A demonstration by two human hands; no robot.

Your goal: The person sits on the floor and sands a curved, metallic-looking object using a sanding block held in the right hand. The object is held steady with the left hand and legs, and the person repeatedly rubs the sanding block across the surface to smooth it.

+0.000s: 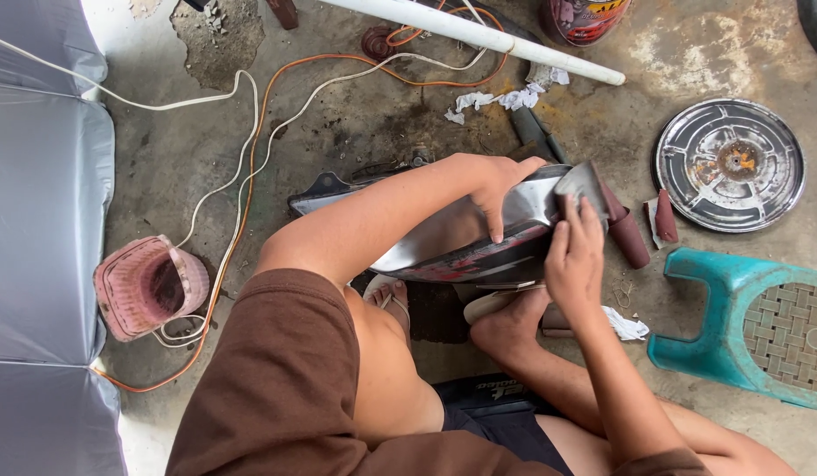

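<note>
A: where's the part?

B: curved silver-grey motorcycle body panel [444, 234] with dark lower edge and red patches; propped off the concrete floor [356, 123] in front of the seated person, resting over their feet; a foot in a pale sandal [505, 313] sits right under it.

A: axis?

B: long axis runs roughly left-right in the head view, slightly rising to the right; narrow dark end [325, 189] points left, wider end right under the hands; convex face up toward the camera.

A: hands?

B: left hand [501, 189] flat on the panel top, fingers spread down over the curve, bracing rather than clenched; right hand [574, 256] pressing a grey folded sheet of sandpaper [583, 183] against the panel's right end, fingers extended over it; grip is pinch-and-press, not a fist.

A: anything unclear?

B: panel's middle is hidden by the left forearm; underside and far edge not visible; right tip covered by sandpaper and fingers, so can't tell its shape; thumbs of both hands mostly hidden.

A: surroundings?

B: reddish-brown rolled sandpaper [627, 234] touching just right of the panel; round metal cover disc [730, 165] further right; teal plastic stool [752, 326] cut off at the frame edge; pink plastic basket [148, 284] well left; orange and white cables [250, 141] across the floor; white pipe [479, 35] at top.
</note>
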